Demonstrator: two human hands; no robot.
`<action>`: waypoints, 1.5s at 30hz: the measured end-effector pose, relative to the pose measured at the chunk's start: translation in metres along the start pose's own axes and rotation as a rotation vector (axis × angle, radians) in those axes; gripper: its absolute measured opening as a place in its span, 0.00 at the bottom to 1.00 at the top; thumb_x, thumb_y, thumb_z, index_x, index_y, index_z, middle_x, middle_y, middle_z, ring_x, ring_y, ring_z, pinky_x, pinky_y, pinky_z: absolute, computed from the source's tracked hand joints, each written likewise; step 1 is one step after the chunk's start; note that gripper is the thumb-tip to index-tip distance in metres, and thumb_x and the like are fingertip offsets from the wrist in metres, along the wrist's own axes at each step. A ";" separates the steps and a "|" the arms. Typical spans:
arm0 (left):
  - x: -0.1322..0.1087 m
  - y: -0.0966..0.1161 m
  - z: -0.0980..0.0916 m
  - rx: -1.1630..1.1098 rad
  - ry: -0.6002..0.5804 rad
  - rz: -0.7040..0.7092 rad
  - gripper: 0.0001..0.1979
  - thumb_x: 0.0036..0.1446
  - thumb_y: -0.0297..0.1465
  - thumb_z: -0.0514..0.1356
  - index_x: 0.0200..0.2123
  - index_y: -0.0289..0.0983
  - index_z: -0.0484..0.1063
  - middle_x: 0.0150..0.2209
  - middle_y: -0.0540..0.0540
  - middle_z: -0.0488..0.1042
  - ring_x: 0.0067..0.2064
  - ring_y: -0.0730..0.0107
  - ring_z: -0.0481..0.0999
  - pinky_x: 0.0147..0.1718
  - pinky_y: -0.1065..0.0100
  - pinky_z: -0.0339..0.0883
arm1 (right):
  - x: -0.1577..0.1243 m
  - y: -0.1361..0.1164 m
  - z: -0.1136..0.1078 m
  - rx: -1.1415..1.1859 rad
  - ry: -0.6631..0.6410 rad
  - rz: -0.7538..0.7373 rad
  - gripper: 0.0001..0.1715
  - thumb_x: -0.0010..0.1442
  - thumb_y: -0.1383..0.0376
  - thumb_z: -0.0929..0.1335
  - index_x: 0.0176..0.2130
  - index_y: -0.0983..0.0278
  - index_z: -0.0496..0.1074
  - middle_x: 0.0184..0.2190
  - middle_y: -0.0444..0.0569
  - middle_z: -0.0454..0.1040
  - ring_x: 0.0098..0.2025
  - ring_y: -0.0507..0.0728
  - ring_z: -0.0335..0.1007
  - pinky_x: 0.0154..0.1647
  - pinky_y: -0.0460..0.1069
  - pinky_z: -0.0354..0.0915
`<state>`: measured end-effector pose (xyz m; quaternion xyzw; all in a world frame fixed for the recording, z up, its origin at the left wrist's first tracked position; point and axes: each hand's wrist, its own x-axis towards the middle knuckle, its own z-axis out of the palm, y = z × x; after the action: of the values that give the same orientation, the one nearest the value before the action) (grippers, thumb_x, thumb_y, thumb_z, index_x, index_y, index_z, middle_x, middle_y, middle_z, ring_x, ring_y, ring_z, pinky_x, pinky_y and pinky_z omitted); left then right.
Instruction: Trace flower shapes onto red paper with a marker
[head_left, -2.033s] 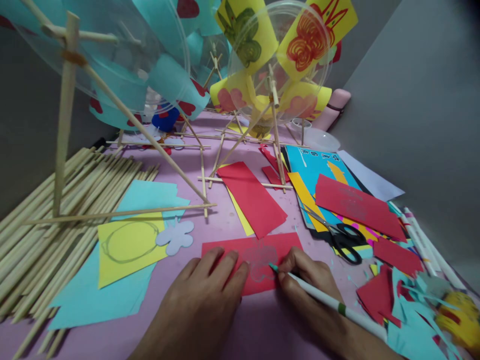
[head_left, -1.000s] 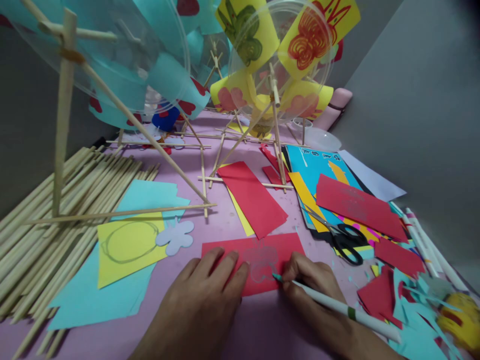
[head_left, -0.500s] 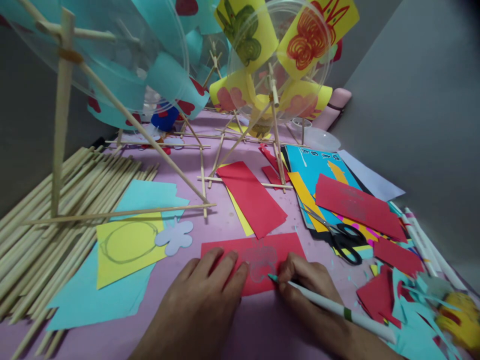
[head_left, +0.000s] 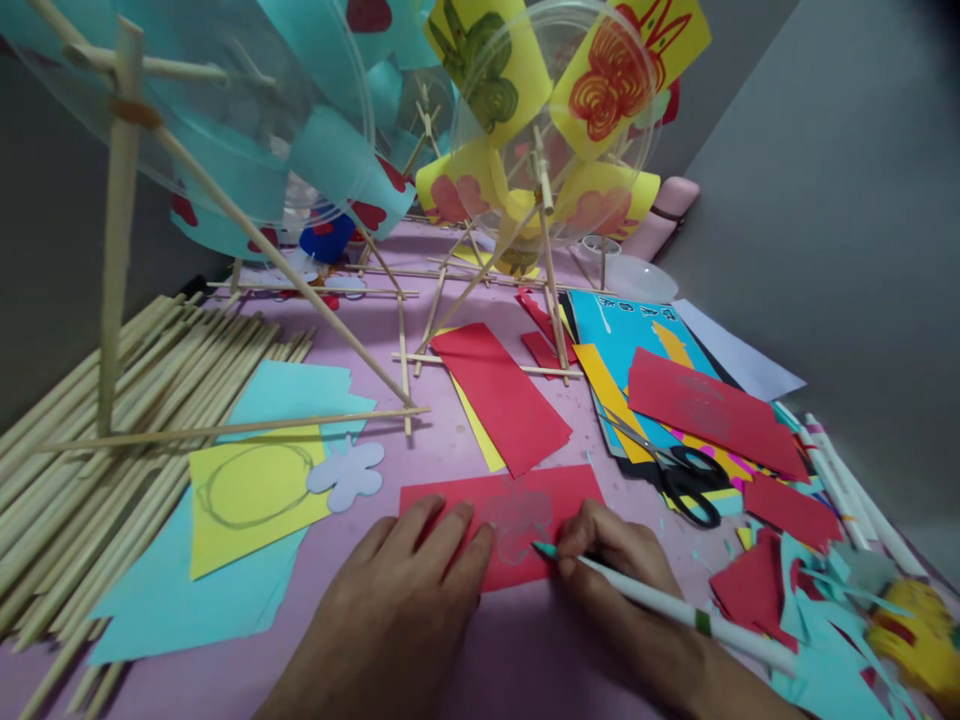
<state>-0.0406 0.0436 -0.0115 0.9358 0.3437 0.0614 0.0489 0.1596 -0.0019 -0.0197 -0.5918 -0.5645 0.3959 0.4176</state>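
Note:
My right hand [head_left: 619, 570] is closed round a white felt-tip pen [head_left: 660, 603] with a green tip and a green band. Its tip touches a red paper rectangle [head_left: 577, 492] near the table's front, on a faint flower-like drawing. My left hand [head_left: 412, 580] lies over the left part of that paper, fingers spread and pressing down. Left of it are a pale lilac paper flower [head_left: 358, 474] and a yellow paper [head_left: 247, 535] with a pencilled oval. More red paper strips [head_left: 499, 400] lie just beyond the sheet.
Wooden sticks [head_left: 150, 420] are heaped at left. Stick-framed wheels stand behind, one with yellow drawn papers [head_left: 607, 85], one with blue papers [head_left: 330, 160]. To the right lie black-handled scissors [head_left: 686, 485], a blue pad [head_left: 611, 315], more pens [head_left: 840, 480] and paper scraps [head_left: 814, 640].
The pen tip has shifted very slightly left on the red paper, and its marks look a little fuller. My left hand stays in place on the sheet.

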 end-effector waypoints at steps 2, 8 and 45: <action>0.000 0.000 0.000 -0.006 -0.009 0.004 0.21 0.55 0.21 0.53 0.51 0.41 0.68 0.49 0.45 0.73 0.50 0.52 0.69 0.43 0.55 0.66 | -0.001 0.003 0.000 0.050 0.069 0.050 0.06 0.52 0.66 0.61 0.24 0.60 0.59 0.16 0.37 0.56 0.19 0.50 0.50 0.19 0.45 0.48; 0.001 0.000 -0.002 -0.052 -0.052 -0.022 0.19 0.57 0.23 0.54 0.51 0.43 0.69 0.50 0.44 0.72 0.51 0.52 0.68 0.43 0.53 0.66 | 0.000 0.000 0.001 0.013 0.035 0.030 0.06 0.51 0.66 0.61 0.24 0.59 0.59 0.15 0.35 0.53 0.18 0.50 0.48 0.18 0.45 0.46; 0.002 0.000 0.002 -0.101 -0.064 -0.030 0.19 0.57 0.24 0.53 0.50 0.43 0.70 0.49 0.44 0.72 0.51 0.50 0.67 0.44 0.50 0.65 | 0.004 -0.009 0.002 -0.120 -0.077 -0.026 0.07 0.51 0.65 0.60 0.23 0.60 0.58 0.16 0.39 0.59 0.17 0.50 0.53 0.18 0.44 0.50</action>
<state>-0.0390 0.0449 -0.0135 0.9284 0.3523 0.0479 0.1079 0.1546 0.0027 -0.0125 -0.5926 -0.6104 0.3784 0.3647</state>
